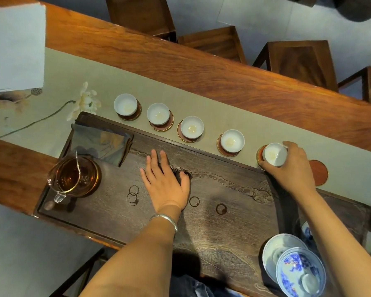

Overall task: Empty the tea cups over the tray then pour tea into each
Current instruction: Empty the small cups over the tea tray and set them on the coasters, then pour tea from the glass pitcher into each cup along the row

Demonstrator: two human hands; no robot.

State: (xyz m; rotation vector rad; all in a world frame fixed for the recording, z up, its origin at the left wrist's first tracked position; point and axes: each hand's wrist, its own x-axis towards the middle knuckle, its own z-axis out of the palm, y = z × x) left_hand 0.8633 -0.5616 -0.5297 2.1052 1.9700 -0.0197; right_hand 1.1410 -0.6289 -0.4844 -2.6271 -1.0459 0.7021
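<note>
Several small white tea cups stand in a row on round red coasters along the far edge of the dark carved wooden tray point(223, 224); the leftmost cup point(125, 104) and the others show pale dregs. My right hand point(291, 168) grips the rightmost cup point(273, 154), tilted over its coaster at the tray's far right corner. My left hand point(165, 179) lies flat on the tray's middle, fingers apart, holding nothing. A glass pitcher point(73, 176) of dark tea stands on the tray's left end.
A bare red coaster point(319, 172) lies right of my right hand. A folded cloth point(101, 142) rests at the tray's far left. A blue-and-white lidded bowl point(300, 273) on a saucer sits near right. Wooden stools point(298, 61) stand beyond the table.
</note>
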